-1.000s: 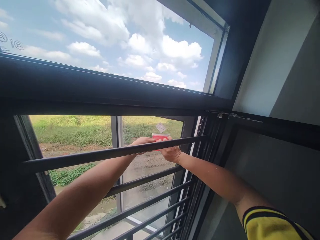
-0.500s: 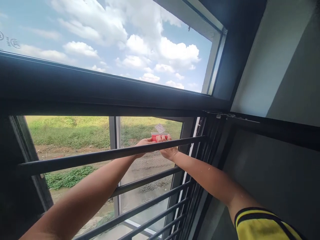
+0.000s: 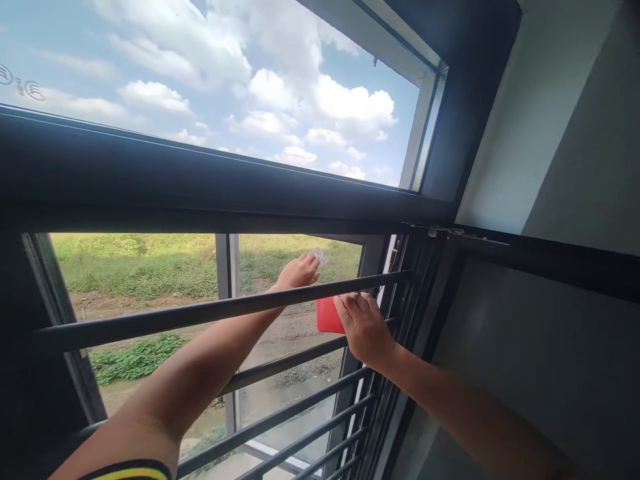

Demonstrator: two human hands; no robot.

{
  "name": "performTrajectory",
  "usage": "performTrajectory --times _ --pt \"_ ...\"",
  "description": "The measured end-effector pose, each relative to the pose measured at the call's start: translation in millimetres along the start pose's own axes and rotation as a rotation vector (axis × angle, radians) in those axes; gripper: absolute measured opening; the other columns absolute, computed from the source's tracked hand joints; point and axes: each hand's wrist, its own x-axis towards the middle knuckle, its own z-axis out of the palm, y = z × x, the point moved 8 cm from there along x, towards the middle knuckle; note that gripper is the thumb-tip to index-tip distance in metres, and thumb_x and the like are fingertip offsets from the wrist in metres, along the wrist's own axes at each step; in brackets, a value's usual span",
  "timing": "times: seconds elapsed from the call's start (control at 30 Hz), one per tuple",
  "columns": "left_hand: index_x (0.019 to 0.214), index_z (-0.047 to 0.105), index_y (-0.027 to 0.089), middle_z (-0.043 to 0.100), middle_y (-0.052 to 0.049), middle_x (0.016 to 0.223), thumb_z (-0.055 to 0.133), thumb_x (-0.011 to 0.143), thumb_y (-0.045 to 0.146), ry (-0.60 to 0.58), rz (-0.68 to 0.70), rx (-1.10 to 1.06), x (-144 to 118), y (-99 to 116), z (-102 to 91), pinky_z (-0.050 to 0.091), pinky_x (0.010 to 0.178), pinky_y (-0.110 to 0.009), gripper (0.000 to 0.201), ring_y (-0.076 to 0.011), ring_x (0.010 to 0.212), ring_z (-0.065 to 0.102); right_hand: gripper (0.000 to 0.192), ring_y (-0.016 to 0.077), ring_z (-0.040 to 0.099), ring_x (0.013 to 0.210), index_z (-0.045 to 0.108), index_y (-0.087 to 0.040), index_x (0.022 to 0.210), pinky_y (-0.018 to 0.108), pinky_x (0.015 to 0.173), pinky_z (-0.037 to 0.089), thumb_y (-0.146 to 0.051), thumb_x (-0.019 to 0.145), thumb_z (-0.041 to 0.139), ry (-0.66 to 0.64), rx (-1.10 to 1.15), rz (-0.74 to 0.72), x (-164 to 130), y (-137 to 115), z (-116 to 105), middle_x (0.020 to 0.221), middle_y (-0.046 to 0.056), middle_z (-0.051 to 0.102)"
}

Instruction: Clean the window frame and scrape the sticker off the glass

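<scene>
Through the window bars, my left hand (image 3: 299,271) reaches up to a small white label (image 3: 319,256) with dark print on the glass pane. Its fingers are bent and closed at the label's left edge, covering part of it. Lower and to the right, my right hand (image 3: 367,328) grips a flat red scraper-like card (image 3: 330,316) by its right side. The card hangs just under the top bar (image 3: 235,307), which hides its upper edge. That hand is on the near side of the bars, its fingertips close to the top bar.
Several dark horizontal bars (image 3: 295,360) cross the opening below. A dark window frame (image 3: 225,180) runs above, with a fixed upper pane showing sky. At the right are a metal hinge arm (image 3: 450,231) and a dark panel (image 3: 540,333). Outside lie grass and bare soil.
My right hand has drawn back toward me, down and right, bringing the red card from the label. My left hand has let go of the card and moved up to the label.
</scene>
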Motion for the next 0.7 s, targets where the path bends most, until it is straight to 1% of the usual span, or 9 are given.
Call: performTrajectory --times 0.07,0.13,0.33,0.43,0.6,0.7 --pt "0.108 0.065 0.008 0.063 -0.018 0.11 0.052 0.091 0.015 0.014 0.054 0.102 3.7 6.3 6.2 0.054 0.089 -0.04 0.022 -0.0288 0.106 0.059 0.039 0.025 0.051 0.105 0.063 -0.004 0.123 0.044 0.1 0.037 -0.007 0.094 0.038 0.037 0.033 0.022 -8.4 5.2 -11.6 0.113 0.015 0.063" --pt "0.107 0.065 0.006 0.064 -0.019 0.106 0.045 0.093 0.013 0.037 0.09 0.18 5.1 8.8 10.5 0.056 0.086 -0.04 0.025 -0.0288 0.102 0.061 0.038 0.0246 0.051 0.107 0.063 -0.004 0.122 0.044 0.102 0.036 -0.008 0.095 0.038 0.036 0.071 0.037 -16.6 10.6 -16.1 0.114 0.015 0.063" --pt "0.098 0.067 0.008 0.067 -0.015 0.094 0.038 0.094 0.009 0.088 0.149 0.298 4.4 9.3 15.4 0.056 0.074 -0.033 0.03 -0.0243 0.088 0.064 0.037 0.0244 0.051 0.109 0.062 -0.004 0.123 0.046 0.104 0.034 -0.008 0.093 0.04 0.015 0.123 0.055 -31.7 17.3 -21.6 0.116 0.015 0.063" --pt "0.096 0.068 0.008 0.067 -0.014 0.092 0.038 0.093 0.008 0.091 0.142 0.309 5.4 9.9 15.6 0.055 0.069 -0.031 0.03 -0.0237 0.085 0.065 0.038 0.024 0.052 0.109 0.061 -0.004 0.124 0.046 0.105 0.034 -0.008 0.093 0.041 0.013 0.14 0.061 -34.6 16.5 -21.6 0.116 0.015 0.063" --pt "0.096 0.068 0.007 0.067 -0.015 0.094 0.038 0.092 0.008 0.064 0.096 0.264 5.6 12.2 13.9 0.055 0.071 -0.032 0.03 -0.0235 0.087 0.065 0.037 0.0244 0.053 0.109 0.061 -0.005 0.125 0.049 0.104 0.036 -0.011 0.092 0.044 -0.012 0.172 0.065 -37.8 15.1 -17.6 0.117 0.015 0.063" --pt "0.097 0.067 0.007 0.066 -0.016 0.096 0.037 0.092 0.01 0.037 0.057 0.21 5.3 10.6 12.0 0.055 0.07 -0.033 0.03 -0.0245 0.088 0.064 0.038 0.0246 0.054 0.111 0.059 -0.005 0.126 0.05 0.104 0.038 -0.01 0.092 0.044 0.022 0.187 0.024 -38.3 9.9 -30.4 0.117 0.016 0.062"
